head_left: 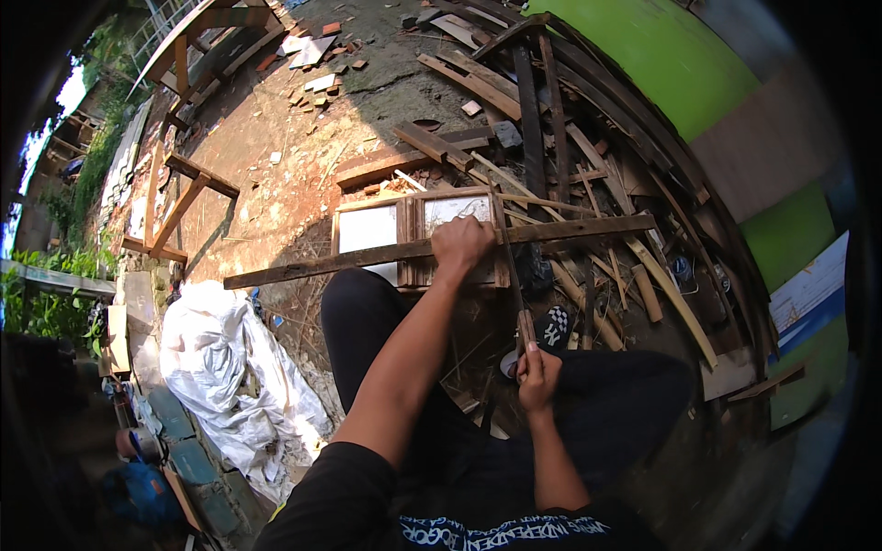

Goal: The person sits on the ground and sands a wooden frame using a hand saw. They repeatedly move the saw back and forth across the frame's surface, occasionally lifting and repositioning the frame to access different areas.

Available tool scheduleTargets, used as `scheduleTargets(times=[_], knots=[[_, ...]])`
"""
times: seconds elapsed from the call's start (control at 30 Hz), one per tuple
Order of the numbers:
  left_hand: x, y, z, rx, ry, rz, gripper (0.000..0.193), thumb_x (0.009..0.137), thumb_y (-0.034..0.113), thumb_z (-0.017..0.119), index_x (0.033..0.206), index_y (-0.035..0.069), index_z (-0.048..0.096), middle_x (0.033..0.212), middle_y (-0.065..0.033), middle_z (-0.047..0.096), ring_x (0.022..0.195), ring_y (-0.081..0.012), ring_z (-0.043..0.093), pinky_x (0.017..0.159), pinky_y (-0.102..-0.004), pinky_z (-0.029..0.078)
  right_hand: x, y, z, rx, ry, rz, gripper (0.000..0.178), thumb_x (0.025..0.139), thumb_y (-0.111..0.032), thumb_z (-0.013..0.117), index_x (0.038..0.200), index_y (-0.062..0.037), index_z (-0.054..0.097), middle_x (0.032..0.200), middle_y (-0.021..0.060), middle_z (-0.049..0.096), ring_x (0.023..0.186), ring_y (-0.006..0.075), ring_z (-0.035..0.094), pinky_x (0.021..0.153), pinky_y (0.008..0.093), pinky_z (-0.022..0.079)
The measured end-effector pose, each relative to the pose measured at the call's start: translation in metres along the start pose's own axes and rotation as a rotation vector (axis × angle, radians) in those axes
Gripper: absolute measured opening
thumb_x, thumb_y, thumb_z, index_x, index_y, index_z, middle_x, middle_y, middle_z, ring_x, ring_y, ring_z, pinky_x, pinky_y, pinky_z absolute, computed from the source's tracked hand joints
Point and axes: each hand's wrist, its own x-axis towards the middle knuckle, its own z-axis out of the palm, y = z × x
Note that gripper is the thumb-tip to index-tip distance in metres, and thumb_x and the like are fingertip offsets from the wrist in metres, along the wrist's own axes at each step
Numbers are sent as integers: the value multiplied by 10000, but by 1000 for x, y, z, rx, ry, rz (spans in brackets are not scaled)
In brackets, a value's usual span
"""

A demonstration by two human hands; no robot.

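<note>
A long, narrow wooden plank (pixel 349 264) lies crosswise over a wooden frame with white panels (pixel 367 228). My left hand (pixel 462 243) is closed over the plank, pressing it down on the frame's right half. In my right hand (pixel 539 375) is the wooden handle of a handsaw (pixel 525 328). Its thin blade points away from me and meets the plank just right of my left hand. How deep the blade sits in the wood is too small to tell. My bent legs are on either side of the frame's near edge.
Piled planks and sticks (pixel 551 110) fill the right side. A crumpled white sheet (pixel 230 367) lies at the left. Farther off stand a small wooden trestle (pixel 184 197) and a wooden bench-like structure (pixel 211 46). Broken tiles (pixel 317 83) litter the ground; green panels (pixel 643 64) lean at the right.
</note>
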Motion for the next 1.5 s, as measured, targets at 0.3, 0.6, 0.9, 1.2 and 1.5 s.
scheduleTargets(times=[0.3,0.6,0.9,1.2,1.5], knots=[[-9,-1,5,-12,-31,27,446,869,418,541,792,37,760,782,-205,725,718,-349,725,677,-450,574,44,-7,22,-8,-33,52,530,1037,-304,468,580,-38,492,494,-16,430,453,74,401,455,270,275],[-7,1,6,-9,70,51,438,856,396,545,715,33,748,735,-221,707,658,-361,714,662,-458,572,35,-1,21,24,0,17,514,1036,-278,475,584,-33,481,504,-17,421,438,62,372,437,264,252],[2,-2,6,-32,6,-9,427,852,376,516,764,33,755,771,-235,711,690,-372,718,664,-460,575,-15,10,5,10,13,-3,520,1034,-275,462,569,-42,466,485,-10,419,413,61,362,419,254,242],[-3,-5,16,-20,59,25,411,845,382,539,758,40,748,774,-225,714,691,-373,716,665,-469,574,40,1,29,-34,-14,-43,520,1052,-300,438,599,-46,469,504,-7,419,426,70,377,429,251,272],[4,-3,4,-38,-14,-14,421,853,386,532,788,31,749,814,-232,719,739,-377,722,699,-471,574,-19,8,8,57,16,61,507,1022,-263,483,567,-38,468,505,-24,422,448,62,377,447,261,252]])
